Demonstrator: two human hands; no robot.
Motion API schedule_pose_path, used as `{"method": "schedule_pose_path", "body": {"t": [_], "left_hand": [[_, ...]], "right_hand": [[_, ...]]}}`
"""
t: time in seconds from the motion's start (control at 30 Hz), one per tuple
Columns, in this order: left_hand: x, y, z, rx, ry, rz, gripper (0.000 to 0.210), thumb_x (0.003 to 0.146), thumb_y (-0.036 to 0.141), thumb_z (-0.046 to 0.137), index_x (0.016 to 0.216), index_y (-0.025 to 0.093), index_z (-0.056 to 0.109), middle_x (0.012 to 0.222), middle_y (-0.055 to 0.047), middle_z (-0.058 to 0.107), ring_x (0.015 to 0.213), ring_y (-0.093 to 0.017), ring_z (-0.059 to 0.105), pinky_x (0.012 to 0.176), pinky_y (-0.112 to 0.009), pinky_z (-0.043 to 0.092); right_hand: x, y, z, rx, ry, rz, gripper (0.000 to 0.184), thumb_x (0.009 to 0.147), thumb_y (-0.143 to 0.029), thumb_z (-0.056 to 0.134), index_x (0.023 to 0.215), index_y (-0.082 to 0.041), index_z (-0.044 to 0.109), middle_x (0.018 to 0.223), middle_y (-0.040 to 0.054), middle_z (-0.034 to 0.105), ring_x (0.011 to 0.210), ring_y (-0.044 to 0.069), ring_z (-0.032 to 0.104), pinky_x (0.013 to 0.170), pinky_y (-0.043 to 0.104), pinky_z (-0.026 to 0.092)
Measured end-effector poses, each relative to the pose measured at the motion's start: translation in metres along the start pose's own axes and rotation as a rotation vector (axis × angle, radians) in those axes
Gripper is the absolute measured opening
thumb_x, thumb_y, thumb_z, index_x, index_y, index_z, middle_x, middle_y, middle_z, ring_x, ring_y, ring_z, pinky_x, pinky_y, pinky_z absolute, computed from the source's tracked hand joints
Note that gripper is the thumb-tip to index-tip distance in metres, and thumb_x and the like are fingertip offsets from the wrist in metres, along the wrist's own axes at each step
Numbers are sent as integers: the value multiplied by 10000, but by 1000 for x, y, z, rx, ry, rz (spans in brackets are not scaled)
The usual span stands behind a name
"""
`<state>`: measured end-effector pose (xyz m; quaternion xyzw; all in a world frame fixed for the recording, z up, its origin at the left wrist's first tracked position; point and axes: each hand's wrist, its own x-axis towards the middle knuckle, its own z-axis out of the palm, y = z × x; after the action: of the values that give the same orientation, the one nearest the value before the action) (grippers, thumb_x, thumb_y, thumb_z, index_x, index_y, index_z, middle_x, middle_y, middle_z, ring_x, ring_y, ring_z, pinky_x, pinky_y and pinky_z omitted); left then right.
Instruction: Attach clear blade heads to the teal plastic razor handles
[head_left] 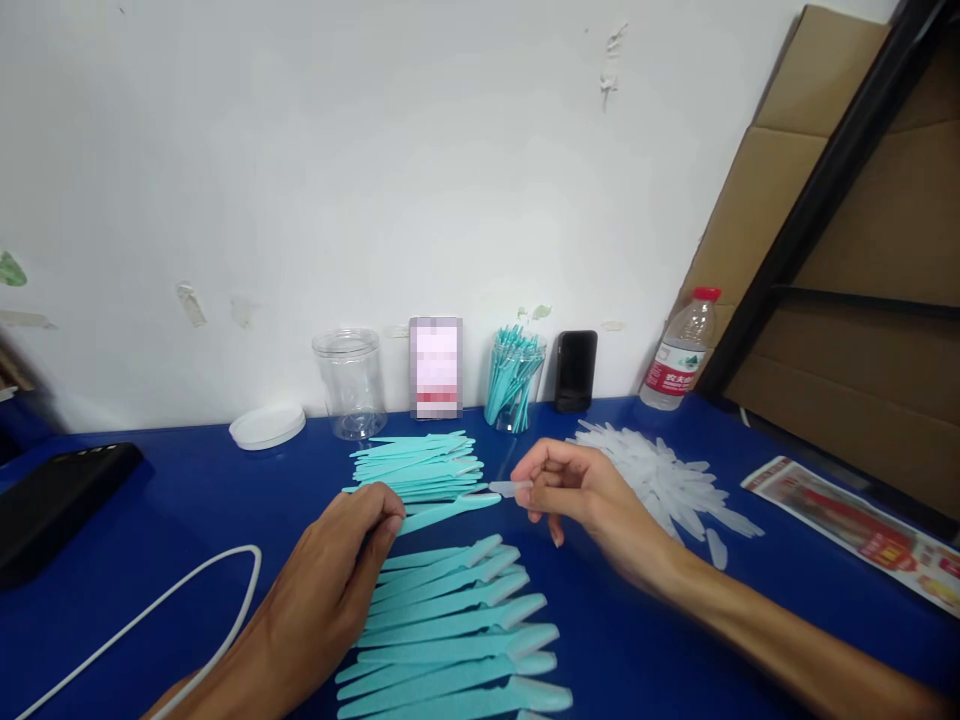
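My left hand (352,560) pinches the handle end of a teal eyebrow razor (450,510), its blade end pointing right. Between thumb and fingertips, my right hand (562,490) grips a translucent blade cover (506,488), close to the razor's tip but apart from it as far as I can see. Behind my left hand lies a stack of teal razors (416,460). Nearer to me, a row of razors (457,625) is fanned out, with pale covers on their blade ends. Right of my right hand spreads a heap of loose translucent covers (664,475).
Along the wall stand an empty clear jar (351,385), a lit phone (436,368), a jar of teal sticks (514,385), a black device (577,370) and a water bottle (681,350). A white lid (268,427), black power bank (67,505), white cable (251,590) and printed packet (862,530) lie around.
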<state>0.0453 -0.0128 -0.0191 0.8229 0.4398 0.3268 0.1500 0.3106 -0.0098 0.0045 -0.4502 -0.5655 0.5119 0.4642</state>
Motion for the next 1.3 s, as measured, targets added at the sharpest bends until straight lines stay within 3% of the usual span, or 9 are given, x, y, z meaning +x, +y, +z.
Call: {"method": "schedule_pose_path", "body": {"t": [0.5, 0.7, 1.13, 1.3], "left_hand": [[-2, 1, 1, -64, -16, -24, 286, 1052, 385, 326, 825, 259, 445, 723, 32, 501, 659, -180, 433, 601, -290, 352], [-4, 5, 1, -85, -15, -34, 284, 1056, 371, 320, 828, 256, 444, 728, 43, 480, 672, -174, 423, 639, -291, 345], [-1, -1, 0, -64, -3, 31, 268, 1057, 337, 326, 825, 250, 432, 722, 42, 479, 652, -163, 434, 604, -280, 340], [-6, 11, 3, -86, -15, 13, 266, 1058, 337, 329, 836, 250, 446, 737, 39, 494, 668, -160, 444, 627, -276, 359]], "right_hand": [[-3, -1, 3, -61, -7, -56, 218, 713, -327, 786, 787, -176, 647, 579, -24, 576, 535, 129, 508, 412, 225, 444], [-2, 1, 2, -57, -6, -62, 148, 722, -250, 741, 798, -164, 649, 592, -24, 588, 518, 111, 490, 423, 218, 440], [-5, 0, 4, -46, -21, -77, 226, 743, -334, 798, 811, -160, 671, 592, -26, 590, 505, 99, 491, 414, 207, 453], [-12, 4, 12, 30, -71, -83, 191, 768, -299, 783, 852, -153, 693, 640, 0, 649, 585, 131, 608, 477, 225, 535]]}}
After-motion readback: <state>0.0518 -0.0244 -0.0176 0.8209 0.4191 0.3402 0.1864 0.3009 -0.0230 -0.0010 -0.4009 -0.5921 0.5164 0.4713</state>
